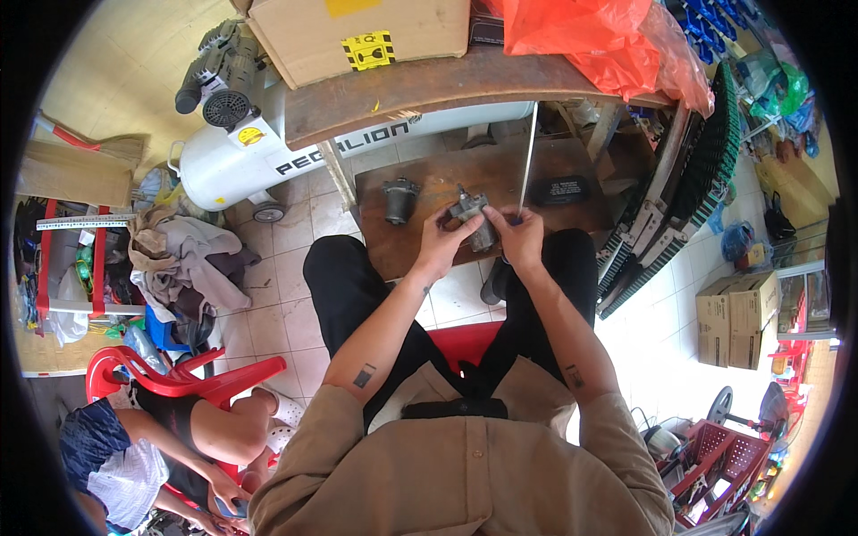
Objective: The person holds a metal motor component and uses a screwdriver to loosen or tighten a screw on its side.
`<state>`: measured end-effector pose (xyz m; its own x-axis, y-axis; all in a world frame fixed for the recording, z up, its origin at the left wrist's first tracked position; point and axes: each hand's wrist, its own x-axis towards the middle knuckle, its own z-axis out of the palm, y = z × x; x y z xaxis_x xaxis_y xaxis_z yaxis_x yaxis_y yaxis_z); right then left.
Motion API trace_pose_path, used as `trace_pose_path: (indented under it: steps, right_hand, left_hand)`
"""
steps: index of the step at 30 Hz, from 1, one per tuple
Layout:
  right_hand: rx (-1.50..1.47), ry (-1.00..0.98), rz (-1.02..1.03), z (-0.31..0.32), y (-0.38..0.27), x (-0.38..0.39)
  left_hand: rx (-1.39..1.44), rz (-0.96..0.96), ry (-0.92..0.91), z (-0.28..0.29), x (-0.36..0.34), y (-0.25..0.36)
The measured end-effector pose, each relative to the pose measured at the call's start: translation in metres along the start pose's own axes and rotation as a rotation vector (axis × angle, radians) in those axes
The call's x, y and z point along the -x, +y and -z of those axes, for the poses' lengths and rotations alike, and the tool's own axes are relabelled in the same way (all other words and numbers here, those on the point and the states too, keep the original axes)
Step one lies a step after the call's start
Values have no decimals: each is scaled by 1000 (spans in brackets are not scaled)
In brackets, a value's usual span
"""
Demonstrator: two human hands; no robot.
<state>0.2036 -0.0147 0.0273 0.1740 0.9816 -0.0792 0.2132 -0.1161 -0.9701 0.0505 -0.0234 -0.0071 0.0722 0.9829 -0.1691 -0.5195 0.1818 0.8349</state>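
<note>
Between my two hands is a grey metal motor-like part [483, 234], roughly cylindrical with a small stud at its top, above the low wooden bench. The fingers of my left hand [440, 239] close on its left side. My right hand [520, 239] grips it from the right, thumb on its upper face. A thin pale rod [529, 161] runs up from beside my right hand; whether my fingers hold it, I cannot tell. Left of my hands, a dark cylindrical metal housing [399, 201] stands on the bench [380, 243]. A flat black case [560, 189] lies on the right.
Over the bench hangs a wooden shelf edge [393, 96] with a cardboard box [295, 40] and red plastic bag [581, 40]. A white air-compressor tank [210, 170] stands left; black-and-green toothed strips [661, 210] lean right. Someone sits on a red chair [143, 371] at lower left.
</note>
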Motion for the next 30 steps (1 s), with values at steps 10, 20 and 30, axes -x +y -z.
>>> trace_pose_path:
  steps: [10, 20, 30]
  right_hand:
    - [348, 107, 395, -3, 7, 1]
    - [214, -15, 339, -1, 5, -1]
    - [255, 83, 372, -4, 9, 0]
  left_hand:
    - [-70, -99, 22, -1, -2, -8]
    - [14, -18, 17, 4, -4, -9]
    - [-12, -100, 26, 1, -3, -10]
